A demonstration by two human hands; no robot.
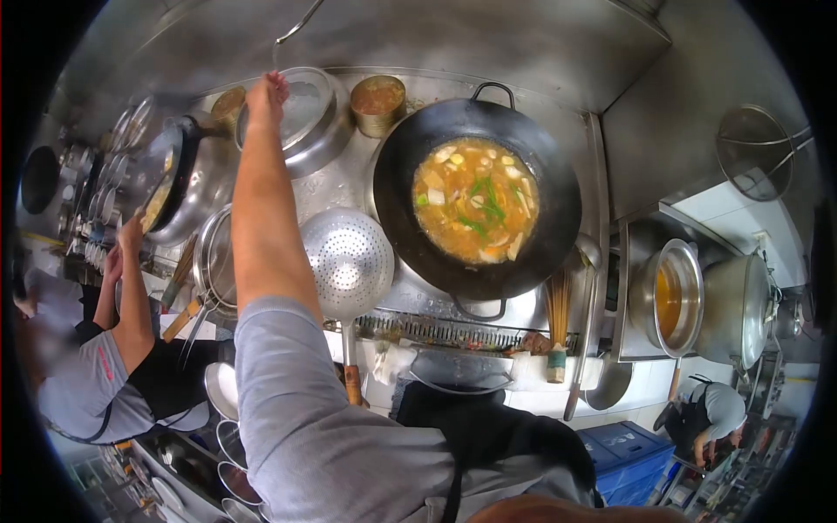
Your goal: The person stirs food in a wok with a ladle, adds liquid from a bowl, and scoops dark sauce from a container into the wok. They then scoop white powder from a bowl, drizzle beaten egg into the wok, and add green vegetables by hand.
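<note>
Up at the top left of the frame, the left hand point(267, 90) pinches a thin metal handle point(296, 28) above a steel bowl point(307, 118), left of the soup-filled wok point(476, 199); the right hand is out of view.

My view is bright and evenly lit, steel glaring pale behind the wok point(475, 209). The fisheye bends and blackens the edges, and my raised left hand point(266, 94) blurs.

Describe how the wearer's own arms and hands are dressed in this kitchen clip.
The left arm wears a short grey sleeve ending above the elbow; forearm and left hand are bare, with no glove, watch or ring visible. A dark apron strap crosses the grey shirt. The right hand is out of view.
</note>
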